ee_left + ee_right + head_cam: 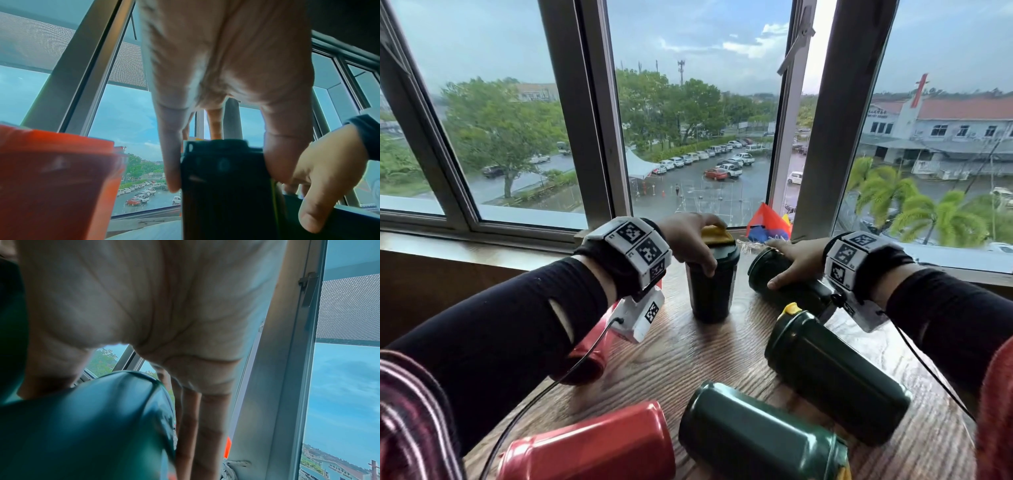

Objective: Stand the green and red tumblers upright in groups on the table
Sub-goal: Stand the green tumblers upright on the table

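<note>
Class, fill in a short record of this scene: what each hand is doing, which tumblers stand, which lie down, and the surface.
Left hand: grips the top of the upright green tumbler
Right hand: rests on a lying green tumbler
Other green tumblers: two lying, right and front
Red tumblers: front one lying
Surface: wooden table

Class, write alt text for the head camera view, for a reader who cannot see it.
A person's left hand grips the top of an upright green tumbler on a wooden table, while the right hand rests on a green tumbler lying on its side. Two more green tumblers and red ones lie nearer the viewer; windows behind overlook a wet car park.
</note>
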